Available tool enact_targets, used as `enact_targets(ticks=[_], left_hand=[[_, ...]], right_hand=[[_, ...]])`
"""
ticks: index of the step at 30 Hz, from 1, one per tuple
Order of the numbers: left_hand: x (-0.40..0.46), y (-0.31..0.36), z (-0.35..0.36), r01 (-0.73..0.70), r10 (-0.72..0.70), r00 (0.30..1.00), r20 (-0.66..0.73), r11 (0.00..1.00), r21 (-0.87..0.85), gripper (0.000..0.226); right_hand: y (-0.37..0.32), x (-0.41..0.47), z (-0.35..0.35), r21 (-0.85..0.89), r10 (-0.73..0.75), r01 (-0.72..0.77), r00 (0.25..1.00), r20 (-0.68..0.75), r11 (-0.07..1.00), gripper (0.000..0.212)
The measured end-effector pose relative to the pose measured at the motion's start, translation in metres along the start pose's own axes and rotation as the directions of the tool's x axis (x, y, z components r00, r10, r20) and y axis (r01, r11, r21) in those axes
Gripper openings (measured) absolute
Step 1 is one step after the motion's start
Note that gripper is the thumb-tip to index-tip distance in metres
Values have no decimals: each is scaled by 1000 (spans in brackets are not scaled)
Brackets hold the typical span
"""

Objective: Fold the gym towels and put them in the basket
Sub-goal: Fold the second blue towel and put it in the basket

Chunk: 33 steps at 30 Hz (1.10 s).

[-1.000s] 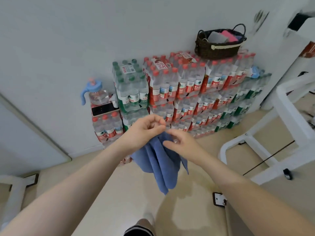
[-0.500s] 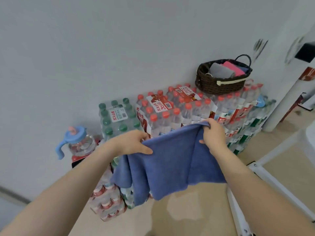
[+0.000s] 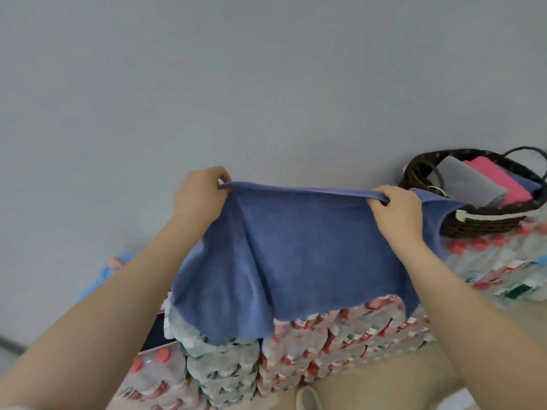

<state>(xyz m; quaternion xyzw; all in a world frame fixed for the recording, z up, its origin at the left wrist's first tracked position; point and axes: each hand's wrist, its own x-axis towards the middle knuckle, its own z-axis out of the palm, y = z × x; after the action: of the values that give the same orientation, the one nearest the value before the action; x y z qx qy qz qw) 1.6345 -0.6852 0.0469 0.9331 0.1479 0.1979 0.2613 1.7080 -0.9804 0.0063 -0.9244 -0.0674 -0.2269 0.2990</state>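
Observation:
A blue gym towel (image 3: 299, 255) hangs spread out in front of me, its top edge pulled taut. My left hand (image 3: 201, 193) pinches the top left corner and my right hand (image 3: 396, 208) grips the top edge near the right corner. The lower edge hangs loose over the stacked water packs. A dark woven basket (image 3: 485, 220) sits at the right on top of the packs, holding a folded grey towel (image 3: 470, 182), a pink towel (image 3: 497, 179) and a blue one beside it.
Shrink-wrapped packs of water bottles (image 3: 325, 350) are stacked against the grey wall, below the towel. A blue-handled jug (image 3: 109, 270) shows partly at the left behind my forearm. Beige floor lies at the bottom.
My hands have moved apart and upward, stretching the towel flat along its top edge. The view has tilted up toward the wall and come closer to the bottle stack.

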Motion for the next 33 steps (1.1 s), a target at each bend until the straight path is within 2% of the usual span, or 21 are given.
enact_targets(ticks=[3, 5, 6, 7, 9, 11, 12, 14, 18, 21, 24, 25, 28, 30, 31, 33], left_hand=[[31, 1, 17, 59, -34, 986, -164, 987, 149, 28], [42, -2, 43, 15, 77, 965, -251, 939, 344, 42], [43, -1, 59, -31, 134, 964, -228, 914, 405, 47], [43, -1, 77, -100, 189, 967, -174, 901, 423, 48], [39, 8, 113, -228, 191, 972, 135, 904, 361, 42], [30, 23, 146, -340, 231, 870, 435, 921, 190, 39], [27, 31, 161, -380, 249, 812, 528, 912, 155, 41], [25, 48, 186, -450, 236, 728, 643, 872, 190, 48], [27, 69, 214, -471, 206, 714, 669, 848, 242, 62], [26, 68, 221, -468, 181, 697, 694, 848, 249, 65], [25, 66, 222, -455, 181, 699, 692, 859, 235, 91], [26, 66, 222, -456, 185, 699, 691, 859, 232, 92], [30, 69, 225, -439, 208, 690, 694, 882, 172, 66], [32, 74, 225, -421, 233, 681, 694, 900, 111, 61], [33, 76, 225, -410, 243, 694, 678, 907, 95, 59], [35, 73, 222, -370, 249, 756, 605, 926, 81, 54]], right_hand=[[3, 50, 26, -29, -118, 120, 990, 78, 992, 14], [10, 71, 47, -27, -158, 170, 954, 255, 985, 29], [15, 77, 56, -6, -149, 163, 921, 359, 987, 39], [23, 81, 64, 3, -141, 154, 891, 432, 988, 46], [47, 83, 74, -27, -124, 159, 855, 503, 987, 47], [78, 83, 75, -108, -53, 135, 829, 557, 985, 45], [93, 84, 73, -159, 6, 108, 810, 586, 981, 45], [116, 89, 67, -231, 120, 35, 772, 624, 972, 45], [126, 103, 71, -232, 171, -31, 769, 616, 972, 45], [124, 108, 81, -307, 129, 64, 812, 569, 949, 31], [120, 115, 85, -313, 36, 187, 806, 591, 931, 28], [118, 117, 87, -364, 19, 244, 807, 590, 899, 28], [113, 120, 86, -571, 18, 350, 842, 539, 742, 29], [106, 119, 85, -664, 41, 373, 854, 519, 649, 30], [99, 118, 85, -673, 30, 385, 855, 517, 631, 31], [78, 117, 85, -585, -62, 430, 838, 542, 688, 32]])
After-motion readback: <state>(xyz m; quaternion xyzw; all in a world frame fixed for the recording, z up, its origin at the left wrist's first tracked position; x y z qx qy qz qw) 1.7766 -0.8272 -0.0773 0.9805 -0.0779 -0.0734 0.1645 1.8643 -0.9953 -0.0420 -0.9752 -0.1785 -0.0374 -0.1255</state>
